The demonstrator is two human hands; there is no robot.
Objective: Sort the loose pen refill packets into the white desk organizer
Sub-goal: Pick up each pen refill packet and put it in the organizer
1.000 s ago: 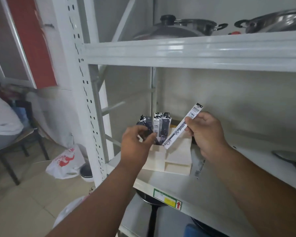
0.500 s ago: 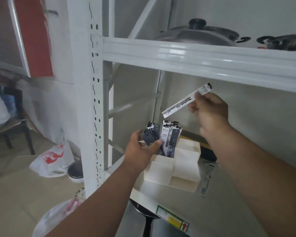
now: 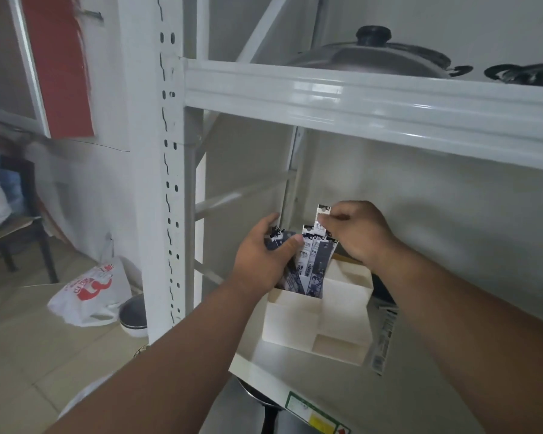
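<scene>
Fingers of right hand pinch, seemingly, upright packet.

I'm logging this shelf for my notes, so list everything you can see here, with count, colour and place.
desk organizer: one, white, on the lower shelf, several compartments.
refill packets: a bunch, exact count unclear, dark and white, upright in the organizer's back-left compartment.
single packet: one, white, above the bunch.
loose packet: one, pale, flat on the shelf right of the organizer.
shelving rack: one, white metal.
pot lid: one, steel with black knob, top shelf.
plastic bag: one, white with red print, on the floor.
bowl: one, dark inside, on the floor by the bag.
hands: left hand grips the bunch; right hand pinches the single packet.
</scene>
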